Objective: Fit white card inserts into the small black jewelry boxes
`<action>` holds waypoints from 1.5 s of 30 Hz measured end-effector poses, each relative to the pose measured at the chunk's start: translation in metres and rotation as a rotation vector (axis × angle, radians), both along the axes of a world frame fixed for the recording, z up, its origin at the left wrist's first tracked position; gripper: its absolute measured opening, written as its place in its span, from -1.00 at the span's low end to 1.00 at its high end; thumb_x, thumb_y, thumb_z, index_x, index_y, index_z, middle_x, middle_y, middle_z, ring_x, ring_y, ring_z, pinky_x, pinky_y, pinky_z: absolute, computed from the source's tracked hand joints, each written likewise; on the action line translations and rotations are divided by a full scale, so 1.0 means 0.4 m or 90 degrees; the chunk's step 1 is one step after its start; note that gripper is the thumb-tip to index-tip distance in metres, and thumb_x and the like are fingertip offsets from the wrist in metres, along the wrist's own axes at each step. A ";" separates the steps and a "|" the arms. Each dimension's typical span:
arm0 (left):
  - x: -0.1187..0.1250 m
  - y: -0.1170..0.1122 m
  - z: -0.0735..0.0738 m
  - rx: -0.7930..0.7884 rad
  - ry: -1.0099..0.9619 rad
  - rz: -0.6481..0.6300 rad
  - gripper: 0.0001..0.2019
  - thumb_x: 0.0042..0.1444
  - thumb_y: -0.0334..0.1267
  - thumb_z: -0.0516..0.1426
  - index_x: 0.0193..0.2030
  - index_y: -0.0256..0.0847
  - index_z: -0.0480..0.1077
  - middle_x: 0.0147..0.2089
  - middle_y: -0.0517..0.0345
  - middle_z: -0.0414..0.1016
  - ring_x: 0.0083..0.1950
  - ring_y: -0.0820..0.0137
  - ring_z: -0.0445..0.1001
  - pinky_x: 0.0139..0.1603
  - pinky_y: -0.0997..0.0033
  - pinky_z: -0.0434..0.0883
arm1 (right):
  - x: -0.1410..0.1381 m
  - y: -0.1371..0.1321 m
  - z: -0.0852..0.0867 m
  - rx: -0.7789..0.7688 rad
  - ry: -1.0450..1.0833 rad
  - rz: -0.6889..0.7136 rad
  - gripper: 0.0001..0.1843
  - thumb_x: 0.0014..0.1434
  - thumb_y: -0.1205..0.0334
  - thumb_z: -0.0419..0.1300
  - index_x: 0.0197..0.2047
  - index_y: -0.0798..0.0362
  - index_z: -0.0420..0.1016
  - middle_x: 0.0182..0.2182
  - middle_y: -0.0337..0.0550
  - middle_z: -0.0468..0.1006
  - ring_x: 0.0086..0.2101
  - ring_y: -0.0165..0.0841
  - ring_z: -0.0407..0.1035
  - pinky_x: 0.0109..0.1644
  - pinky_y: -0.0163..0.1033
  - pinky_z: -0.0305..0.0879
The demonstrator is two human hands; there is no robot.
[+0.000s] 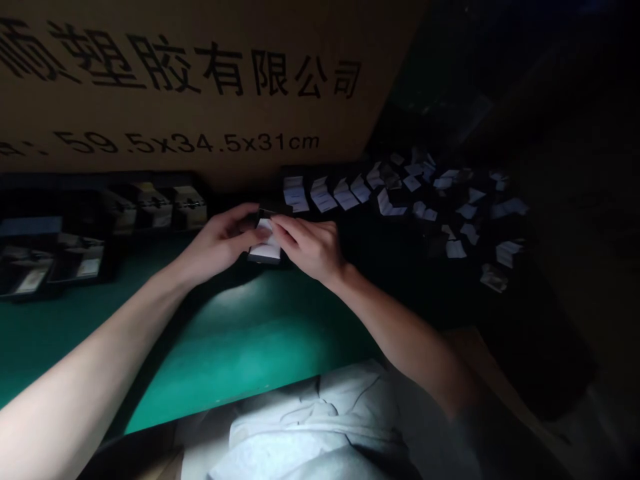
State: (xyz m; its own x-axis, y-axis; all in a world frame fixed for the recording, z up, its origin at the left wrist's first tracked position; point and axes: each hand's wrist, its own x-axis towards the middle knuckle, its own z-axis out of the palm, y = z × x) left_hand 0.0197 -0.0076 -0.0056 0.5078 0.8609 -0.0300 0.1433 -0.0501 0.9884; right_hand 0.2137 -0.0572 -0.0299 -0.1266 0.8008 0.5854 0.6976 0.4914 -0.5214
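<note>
Left hand [217, 243], right hand [307, 248], close together

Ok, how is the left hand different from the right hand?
The left hand curls its fingers round the side of the white paper, while the right hand lays its fingers across the top. The left hand is above the green mat; the right hand is nearer the scattered paper slips. Both are bare and on that same paper.

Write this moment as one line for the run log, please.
left hand: holds small dark item | right hand: presses folded white paper on it | nearby: loose folded white papers, green mat
</note>
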 end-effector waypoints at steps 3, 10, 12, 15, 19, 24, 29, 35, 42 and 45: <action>-0.003 0.001 -0.002 0.006 0.021 0.017 -0.66 0.12 -0.06 0.38 -0.07 -0.23 0.56 -0.29 0.18 0.56 -0.32 0.44 0.44 -0.37 0.56 0.36 | 0.000 -0.001 0.004 0.012 0.005 0.020 -0.65 0.52 0.08 0.02 -0.04 -0.05 0.64 -0.28 -0.16 0.72 -0.27 -0.35 0.61 -0.08 -0.24 0.49; 0.003 0.009 -0.018 -0.028 -0.075 0.066 -0.67 0.09 -0.08 0.41 -0.09 -0.20 0.56 -0.20 0.19 0.57 -0.24 0.44 0.45 -0.21 0.53 0.37 | -0.007 -0.004 0.008 -0.050 0.092 -0.030 -0.64 0.43 -0.09 0.14 0.13 -0.07 0.49 -0.38 -0.26 0.62 -0.37 -0.41 0.51 -0.17 -0.30 0.47; 0.005 0.010 -0.021 -0.032 -0.080 0.083 -0.69 0.10 -0.09 0.41 -0.12 -0.21 0.55 -0.24 0.20 0.55 -0.27 0.44 0.43 -0.26 0.52 0.34 | -0.008 -0.002 0.005 -0.075 0.106 -0.046 -0.60 0.40 -0.09 0.17 0.18 -0.07 0.43 -0.43 -0.32 0.54 -0.41 -0.43 0.47 -0.23 -0.32 0.44; 0.004 0.011 -0.023 -0.028 -0.072 0.092 -0.74 0.13 -0.12 0.38 -0.15 -0.20 0.52 -0.27 0.22 0.52 -0.30 0.45 0.40 -0.29 0.51 0.31 | -0.010 0.002 0.002 -0.116 0.112 -0.032 -0.51 0.38 -0.06 0.20 0.28 -0.08 0.33 -0.40 -0.34 0.53 -0.41 -0.44 0.47 -0.28 -0.34 0.42; -0.001 0.013 -0.028 -0.024 -0.079 0.083 -0.71 0.13 -0.15 0.38 -0.05 -0.17 0.52 -0.20 0.22 0.55 -0.24 0.44 0.44 -0.20 0.49 0.38 | -0.013 0.004 0.001 -0.145 0.126 -0.017 -0.42 0.37 -0.01 0.20 0.37 -0.07 0.22 -0.34 -0.32 0.56 -0.41 -0.45 0.47 -0.28 -0.34 0.43; -0.001 0.011 -0.029 -0.005 -0.074 0.060 -0.66 0.15 -0.06 0.38 -0.01 -0.17 0.55 -0.12 0.19 0.61 -0.17 0.41 0.49 -0.14 0.50 0.42 | -0.014 0.002 0.006 -0.179 0.142 0.008 -0.44 0.36 0.05 0.22 0.37 -0.10 0.26 -0.35 -0.32 0.58 -0.41 -0.44 0.49 -0.24 -0.33 0.48; -0.003 0.012 -0.026 0.022 -0.044 0.066 -0.71 0.20 -0.08 0.36 -0.02 -0.16 0.56 -0.11 0.23 0.60 -0.17 0.46 0.48 -0.13 0.55 0.40 | -0.015 -0.006 0.018 -0.188 0.149 0.037 -0.42 0.34 0.07 0.24 0.37 -0.08 0.28 -0.35 -0.31 0.59 -0.41 -0.44 0.50 -0.26 -0.33 0.49; -0.009 0.017 -0.033 0.035 -0.012 0.065 -0.66 0.20 -0.05 0.34 0.01 -0.19 0.54 -0.15 0.20 0.58 -0.19 0.42 0.49 -0.18 0.51 0.41 | -0.013 -0.002 0.010 -0.168 0.114 0.049 -0.43 0.39 0.10 0.19 0.39 0.01 0.23 -0.34 -0.30 0.58 -0.38 -0.46 0.49 -0.27 -0.36 0.44; -0.008 0.020 -0.037 0.030 -0.031 0.064 -0.68 0.17 -0.08 0.34 -0.02 -0.19 0.55 -0.17 0.21 0.57 -0.21 0.44 0.48 -0.17 0.52 0.41 | -0.013 0.005 -0.010 -0.123 0.121 0.056 -0.49 0.40 0.10 0.17 0.35 -0.02 0.28 -0.36 -0.34 0.57 -0.40 -0.48 0.48 -0.28 -0.36 0.41; -0.004 0.018 -0.034 0.025 -0.033 0.057 -0.67 0.17 -0.07 0.33 0.01 -0.19 0.56 -0.15 0.20 0.58 -0.22 0.44 0.48 -0.17 0.54 0.40 | -0.013 0.006 -0.012 -0.126 0.102 0.051 -0.53 0.43 0.08 0.14 0.34 0.01 0.29 -0.35 -0.31 0.58 -0.38 -0.47 0.49 -0.27 -0.36 0.42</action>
State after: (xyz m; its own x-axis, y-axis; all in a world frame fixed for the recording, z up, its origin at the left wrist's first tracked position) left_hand 0.0181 -0.0006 -0.0192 0.4290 0.9029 0.0286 0.0981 -0.0781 0.9921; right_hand 0.2084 -0.0548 -0.0347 -0.1123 0.8925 0.4367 0.5615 0.4196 -0.7132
